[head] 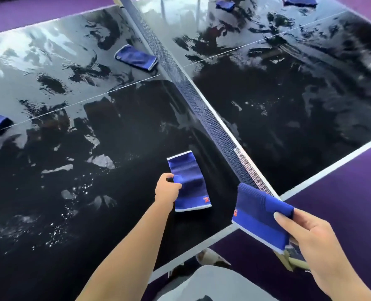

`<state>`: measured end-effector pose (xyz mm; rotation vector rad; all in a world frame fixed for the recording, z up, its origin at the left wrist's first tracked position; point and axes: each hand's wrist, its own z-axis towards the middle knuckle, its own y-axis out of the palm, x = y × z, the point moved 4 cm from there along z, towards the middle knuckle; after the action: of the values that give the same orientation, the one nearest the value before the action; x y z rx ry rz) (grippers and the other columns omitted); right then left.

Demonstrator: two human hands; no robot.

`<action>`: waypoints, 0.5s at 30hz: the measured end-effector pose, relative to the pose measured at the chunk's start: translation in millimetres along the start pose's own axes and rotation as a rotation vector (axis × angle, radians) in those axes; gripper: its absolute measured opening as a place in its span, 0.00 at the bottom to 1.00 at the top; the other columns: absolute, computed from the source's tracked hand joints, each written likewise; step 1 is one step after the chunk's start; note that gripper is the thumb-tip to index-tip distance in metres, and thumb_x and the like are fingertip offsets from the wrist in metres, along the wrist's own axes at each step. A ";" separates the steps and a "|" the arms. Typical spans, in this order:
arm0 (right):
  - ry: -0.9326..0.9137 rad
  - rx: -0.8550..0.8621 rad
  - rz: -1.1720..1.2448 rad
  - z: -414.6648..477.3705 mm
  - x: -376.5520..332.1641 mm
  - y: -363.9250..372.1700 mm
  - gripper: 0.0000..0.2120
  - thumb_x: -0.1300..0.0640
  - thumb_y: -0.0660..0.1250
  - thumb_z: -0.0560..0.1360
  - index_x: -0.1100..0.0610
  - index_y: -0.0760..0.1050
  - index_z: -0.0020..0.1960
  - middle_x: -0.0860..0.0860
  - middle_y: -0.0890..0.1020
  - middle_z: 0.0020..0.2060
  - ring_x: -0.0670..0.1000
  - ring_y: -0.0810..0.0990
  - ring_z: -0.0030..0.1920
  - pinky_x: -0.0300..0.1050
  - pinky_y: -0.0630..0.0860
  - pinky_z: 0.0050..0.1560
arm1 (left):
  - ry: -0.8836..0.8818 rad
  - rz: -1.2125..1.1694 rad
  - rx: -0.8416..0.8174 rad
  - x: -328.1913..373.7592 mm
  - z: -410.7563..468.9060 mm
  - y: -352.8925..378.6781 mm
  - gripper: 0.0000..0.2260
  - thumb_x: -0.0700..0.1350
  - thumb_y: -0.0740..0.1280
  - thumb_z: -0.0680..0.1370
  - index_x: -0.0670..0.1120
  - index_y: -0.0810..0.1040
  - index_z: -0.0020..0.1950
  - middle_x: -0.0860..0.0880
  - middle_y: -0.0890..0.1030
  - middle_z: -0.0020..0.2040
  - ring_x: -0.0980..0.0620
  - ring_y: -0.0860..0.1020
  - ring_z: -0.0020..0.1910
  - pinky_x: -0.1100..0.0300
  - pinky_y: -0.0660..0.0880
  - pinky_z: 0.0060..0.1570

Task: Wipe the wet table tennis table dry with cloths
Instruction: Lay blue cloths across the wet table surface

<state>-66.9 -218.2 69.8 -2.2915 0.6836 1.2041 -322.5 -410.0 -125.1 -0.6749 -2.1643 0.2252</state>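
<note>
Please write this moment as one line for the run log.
left hand: grips cloth lying on table | right hand: holds second cloth at net end | table: wet on both halves

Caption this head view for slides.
Left hand grips one blue cloth on the wet table tennis table; right hand holds a second cloth.

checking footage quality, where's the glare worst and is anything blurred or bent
Head view: glare strongest on the table at far left, water mirroring bright light; near part dark; net slightly curved by the wide lens; cloth in the left hand slightly smeared.
</note>
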 end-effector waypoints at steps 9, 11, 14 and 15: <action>-0.028 0.164 0.089 -29.9 13.7 37.7 0.09 0.64 0.65 0.80 0.57 0.84 0.52 0.49 0.81 0.29 0.45 0.74 0.25 0.33 0.69 0.24 | 0.350 0.294 -0.116 -2.8 -10.8 -11.1 0.20 0.32 0.65 0.74 0.50 0.80 0.62 0.49 0.79 0.45 0.52 0.76 0.43 0.64 0.71 0.42; -0.049 0.168 0.103 -32.3 14.2 47.0 0.10 0.62 0.65 0.80 0.54 0.85 0.50 0.55 0.85 0.37 0.51 0.78 0.33 0.41 0.77 0.32 | 0.474 0.506 -0.057 -7.1 -16.3 -18.3 0.20 0.36 0.66 0.77 0.48 0.77 0.68 0.47 0.79 0.55 0.47 0.78 0.52 0.59 0.73 0.51; -0.078 0.187 0.152 -35.1 15.5 58.6 0.11 0.61 0.66 0.79 0.51 0.86 0.48 0.60 0.86 0.44 0.60 0.80 0.41 0.60 0.78 0.48 | 0.579 0.675 0.048 -9.0 -24.8 -32.9 0.11 0.40 0.65 0.78 0.45 0.80 0.60 0.45 0.80 0.54 0.42 0.78 0.51 0.50 0.75 0.52; -0.082 0.193 0.149 -35.8 17.3 61.3 0.11 0.61 0.66 0.80 0.50 0.86 0.49 0.59 0.86 0.44 0.60 0.80 0.41 0.61 0.78 0.49 | 0.610 0.701 0.091 -9.2 -28.4 -38.6 0.09 0.40 0.66 0.78 0.45 0.82 0.56 0.44 0.80 0.51 0.42 0.78 0.49 0.50 0.75 0.50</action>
<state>-74.2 -290.6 63.4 -2.0524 0.9119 1.2330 -311.0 -449.4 -98.6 -1.2477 -1.2767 0.4164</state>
